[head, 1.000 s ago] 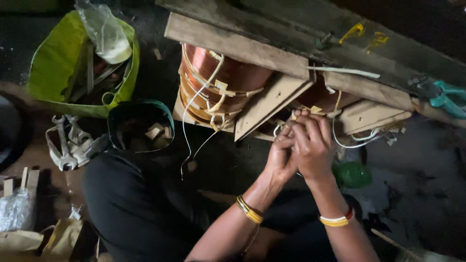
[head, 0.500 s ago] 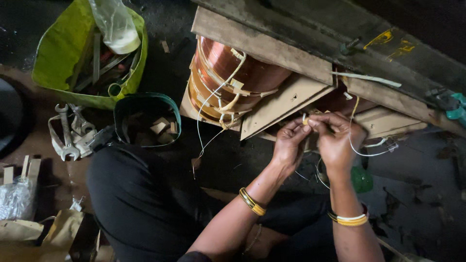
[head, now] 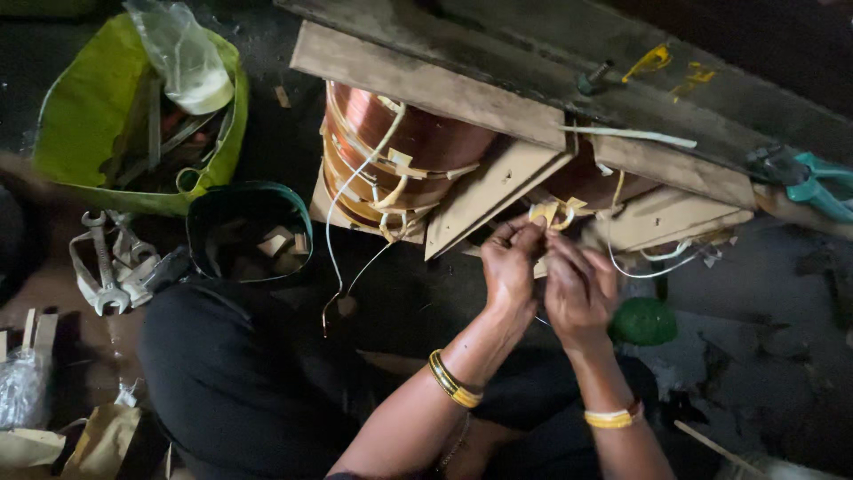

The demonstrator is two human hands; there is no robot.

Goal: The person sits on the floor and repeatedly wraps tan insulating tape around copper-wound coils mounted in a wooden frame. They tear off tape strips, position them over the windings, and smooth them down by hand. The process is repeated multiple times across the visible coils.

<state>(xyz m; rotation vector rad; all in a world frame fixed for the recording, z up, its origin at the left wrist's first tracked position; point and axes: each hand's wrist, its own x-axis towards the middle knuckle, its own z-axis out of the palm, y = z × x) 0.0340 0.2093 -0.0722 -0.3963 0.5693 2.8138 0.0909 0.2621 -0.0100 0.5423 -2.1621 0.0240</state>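
Two hands meet near the middle of the frame. The left hand (head: 509, 267) has its fingers pinched shut on a small yellow paper strip (head: 544, 213). The right hand (head: 579, 289) is just beside it, with its fingers curled in close to the same strip; I cannot tell if they grip it. Both wrists wear yellow bangles (head: 453, 380).

The strip sits at the edge of a big copper wire coil (head: 404, 147), just above the hands. Rough wooden boards (head: 426, 84) lie over the coil. White wires (head: 330, 231) hang down from it.

On the left side of the frame is a green bag (head: 80, 116) with tools in it. Below it lie some metal wrenches (head: 111, 267) on the floor. A dark round tub (head: 249, 231) holds small wood bits. A teal tool (head: 822, 182) lies at the right edge.
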